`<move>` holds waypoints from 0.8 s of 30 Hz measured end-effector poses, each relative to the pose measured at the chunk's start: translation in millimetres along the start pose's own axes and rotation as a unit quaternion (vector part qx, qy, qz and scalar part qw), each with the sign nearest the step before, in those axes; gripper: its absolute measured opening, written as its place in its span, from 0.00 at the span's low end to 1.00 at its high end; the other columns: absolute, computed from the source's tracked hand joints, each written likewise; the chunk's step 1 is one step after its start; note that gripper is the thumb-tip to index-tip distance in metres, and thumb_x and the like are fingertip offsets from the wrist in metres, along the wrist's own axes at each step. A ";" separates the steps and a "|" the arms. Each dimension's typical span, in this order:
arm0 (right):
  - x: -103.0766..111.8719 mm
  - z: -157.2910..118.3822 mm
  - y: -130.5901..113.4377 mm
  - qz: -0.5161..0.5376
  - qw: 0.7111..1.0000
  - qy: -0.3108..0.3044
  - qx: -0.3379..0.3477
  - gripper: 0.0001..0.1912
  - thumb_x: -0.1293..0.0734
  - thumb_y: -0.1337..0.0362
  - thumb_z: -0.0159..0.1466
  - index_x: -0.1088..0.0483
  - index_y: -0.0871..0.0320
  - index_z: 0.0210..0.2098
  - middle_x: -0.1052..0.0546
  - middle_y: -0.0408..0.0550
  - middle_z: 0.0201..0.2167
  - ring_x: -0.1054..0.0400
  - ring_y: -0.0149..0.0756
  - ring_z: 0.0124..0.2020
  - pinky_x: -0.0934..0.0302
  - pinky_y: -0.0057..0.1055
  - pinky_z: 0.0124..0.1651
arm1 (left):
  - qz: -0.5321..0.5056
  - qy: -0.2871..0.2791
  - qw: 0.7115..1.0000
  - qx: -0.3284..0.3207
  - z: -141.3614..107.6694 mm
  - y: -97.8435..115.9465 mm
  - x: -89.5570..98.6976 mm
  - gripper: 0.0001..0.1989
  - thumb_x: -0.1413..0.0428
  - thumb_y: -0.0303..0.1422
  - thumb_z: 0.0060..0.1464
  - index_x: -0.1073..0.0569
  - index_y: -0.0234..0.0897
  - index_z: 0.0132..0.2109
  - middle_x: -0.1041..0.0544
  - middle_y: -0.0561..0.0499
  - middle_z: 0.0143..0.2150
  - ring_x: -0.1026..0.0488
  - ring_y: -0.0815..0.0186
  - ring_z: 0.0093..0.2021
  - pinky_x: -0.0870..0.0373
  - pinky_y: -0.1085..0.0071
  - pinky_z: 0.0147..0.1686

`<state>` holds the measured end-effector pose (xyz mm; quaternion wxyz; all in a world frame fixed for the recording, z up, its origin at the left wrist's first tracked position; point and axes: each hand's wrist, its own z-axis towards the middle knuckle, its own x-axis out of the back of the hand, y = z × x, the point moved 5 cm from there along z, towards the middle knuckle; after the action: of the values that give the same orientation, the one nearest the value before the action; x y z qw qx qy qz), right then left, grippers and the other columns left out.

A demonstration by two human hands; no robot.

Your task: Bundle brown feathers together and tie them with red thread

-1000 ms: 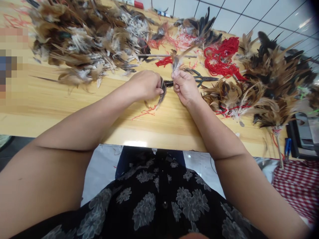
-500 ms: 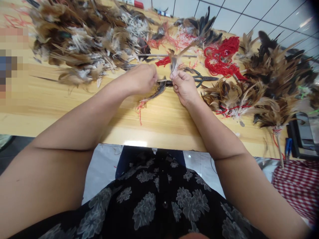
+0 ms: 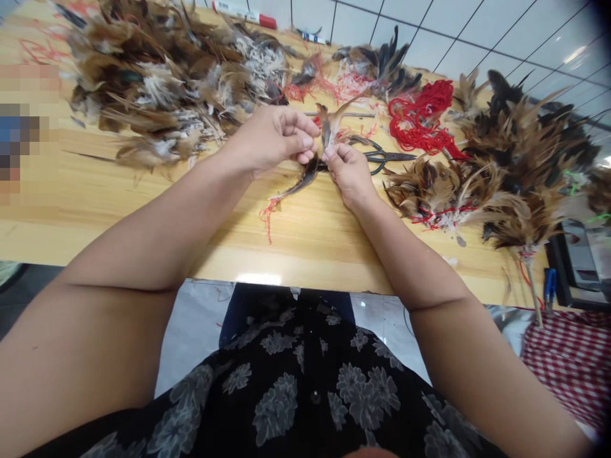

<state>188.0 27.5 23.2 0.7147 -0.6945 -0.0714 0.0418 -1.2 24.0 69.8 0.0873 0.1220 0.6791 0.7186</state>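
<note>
My right hand (image 3: pixel 351 170) pinches a few upright brown feathers (image 3: pixel 330 130) by their pale quill ends. Just left of them is my left hand (image 3: pixel 281 143), its fingers curled and thumb near the fingertips; whether something thin is between them is too small to tell. Below the hands a dark feather (image 3: pixel 301 181) with a frayed pink string (image 3: pixel 268 219) lies on the wooden table (image 3: pixel 286 254). Black scissors (image 3: pixel 386 156) rest right behind my right hand, with part of them hidden by it. A thin stick (image 3: pixel 353 115) lies beyond the hands.
A large feather pile (image 3: pixel 157 83) covers the back left. Red string (image 3: pixel 420 117) lies at the back right, near tied feather bunches (image 3: pixel 443 191) and a feather duster (image 3: pixel 527 219). A marker (image 3: pixel 243 14) is at the far edge; blue-handled pliers (image 3: pixel 550 286) are at the right.
My left hand has turned and its fingers have loosened, showing thumb and fingertips; the stick-like piece beside it no longer shows. My right hand keeps its pinch on the feathers.
</note>
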 end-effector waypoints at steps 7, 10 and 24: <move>0.5 -1.5 -0.8 -0.048 0.998 0.028 0.014 0.26 0.17 0.50 0.80 0.29 0.52 0.34 0.26 0.39 0.33 0.32 0.35 0.40 0.30 0.32 0.51 | 0.004 0.036 0.999 0.020 2.4 -18.2 -9.9 0.18 0.19 0.26 0.67 0.21 0.40 0.39 0.15 0.52 0.36 0.15 0.60 0.40 0.17 0.65 0.47; -0.3 -1.3 -0.4 -0.073 0.997 0.027 0.017 0.28 0.16 0.44 0.78 0.29 0.51 0.34 0.27 0.39 0.33 0.33 0.36 0.41 0.30 0.33 0.52 | -0.020 0.037 0.999 0.015 3.2 -19.9 -10.8 0.19 0.17 0.26 0.65 0.21 0.40 0.38 0.17 0.53 0.34 0.17 0.62 0.35 0.20 0.68 0.40; -3.3 -4.3 -2.5 -0.156 0.987 -0.010 0.044 0.32 0.16 0.38 0.75 0.30 0.51 0.33 0.23 0.42 0.35 0.30 0.39 0.44 0.30 0.37 0.56 | -0.051 0.018 0.997 0.053 2.4 -20.2 -7.8 0.20 0.16 0.23 0.63 0.20 0.38 0.36 0.17 0.51 0.33 0.19 0.65 0.31 0.19 0.69 0.38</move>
<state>185.4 22.6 25.5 0.7417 -0.6423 -0.1838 -0.0603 6.1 25.2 49.4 0.1049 0.0787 0.7231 0.6782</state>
